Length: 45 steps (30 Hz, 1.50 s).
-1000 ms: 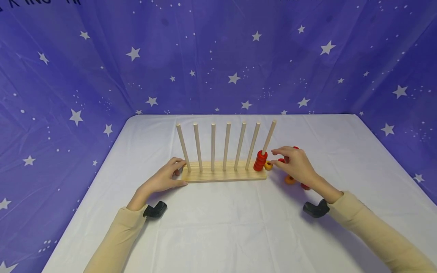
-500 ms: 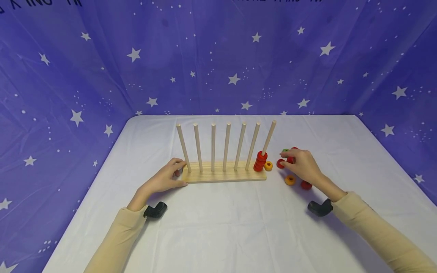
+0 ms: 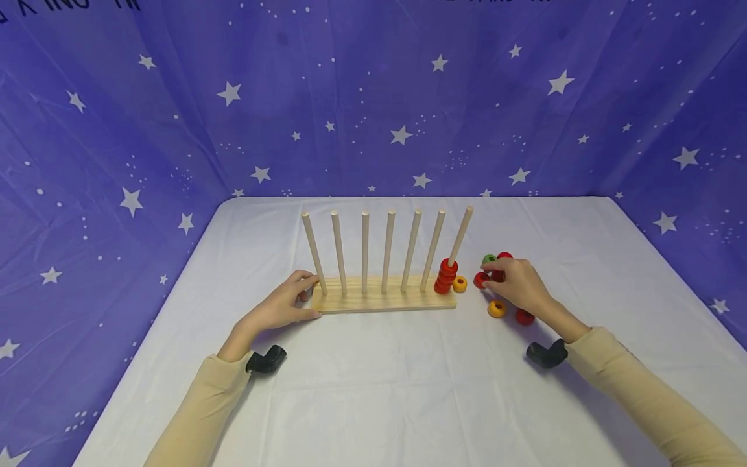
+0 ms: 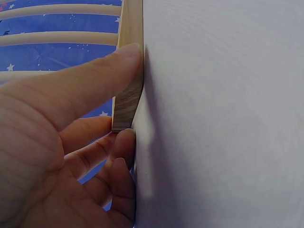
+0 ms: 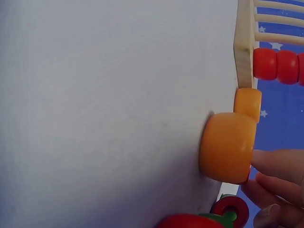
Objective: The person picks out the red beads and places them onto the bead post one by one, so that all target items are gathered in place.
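A wooden rack (image 3: 379, 299) with a row of upright pegs stands on the white table, several red beads (image 3: 446, 276) stacked on its rightmost peg. My left hand (image 3: 286, 299) grips the rack's left end, thumb at the front edge in the left wrist view. Over the loose beads, the thumb and index finger of my right hand (image 3: 516, 284) are around a small red bead (image 3: 481, 280) on the table. An orange bead (image 5: 227, 148) largely hides that bead in the right wrist view. Another red bead (image 3: 498, 275) lies partly under the hand.
A yellow bead (image 3: 460, 284) lies beside the rack's right end. Around my right hand lie a green bead (image 3: 489, 260), a red bead (image 3: 504, 255) at the back and a darker red bead (image 3: 524, 316) at the front. A purple starred curtain (image 3: 373, 97) surrounds the table.
My right hand has moved right, from near the yellow bead to the loose red beads, then almost stopped. The left hand keeps its hold on the rack.
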Motion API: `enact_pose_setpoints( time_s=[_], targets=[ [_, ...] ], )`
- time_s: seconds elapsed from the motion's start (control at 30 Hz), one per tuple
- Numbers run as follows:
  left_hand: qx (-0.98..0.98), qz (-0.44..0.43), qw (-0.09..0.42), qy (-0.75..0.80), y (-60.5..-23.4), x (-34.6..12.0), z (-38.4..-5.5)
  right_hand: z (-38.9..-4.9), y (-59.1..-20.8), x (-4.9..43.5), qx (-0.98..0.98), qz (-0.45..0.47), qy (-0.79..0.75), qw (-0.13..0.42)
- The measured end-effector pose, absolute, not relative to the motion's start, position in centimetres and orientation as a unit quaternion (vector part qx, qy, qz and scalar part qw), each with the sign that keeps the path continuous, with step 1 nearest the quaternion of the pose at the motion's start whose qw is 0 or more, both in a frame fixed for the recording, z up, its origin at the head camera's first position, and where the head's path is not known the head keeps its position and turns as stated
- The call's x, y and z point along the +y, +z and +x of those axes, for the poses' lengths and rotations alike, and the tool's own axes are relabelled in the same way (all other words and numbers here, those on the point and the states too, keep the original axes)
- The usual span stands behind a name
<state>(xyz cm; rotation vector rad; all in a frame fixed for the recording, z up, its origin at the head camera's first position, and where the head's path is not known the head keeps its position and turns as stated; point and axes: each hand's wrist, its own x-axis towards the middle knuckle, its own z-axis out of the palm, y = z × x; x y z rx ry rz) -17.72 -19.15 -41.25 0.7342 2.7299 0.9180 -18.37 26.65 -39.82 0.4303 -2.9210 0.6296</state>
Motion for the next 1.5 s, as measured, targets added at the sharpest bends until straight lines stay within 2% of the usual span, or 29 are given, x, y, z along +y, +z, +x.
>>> enact_pose_setpoints(
  time_s=[0.27,0.8,1.3,1.5],
  targets=[
    [0.915,0.246,0.085,0.308,-41.4,-19.18,-17.71,-18.47,-40.06,26.66,-0.971,0.134,0.196,0.028],
    [0.916,0.247,0.084,0.306,-41.54,-19.13,-17.61,-18.41,-40.24,26.57,-0.974,0.124,0.191,0.018],
    [0.916,0.246,0.084,0.305,-41.39,-19.11,-17.57,-18.17,-39.89,26.77,-0.973,0.129,0.187,0.039],
    [0.916,0.245,0.081,0.306,-41.36,-19.16,-17.62,-17.94,-39.48,26.9,-0.969,0.132,0.195,0.074]
  ],
)
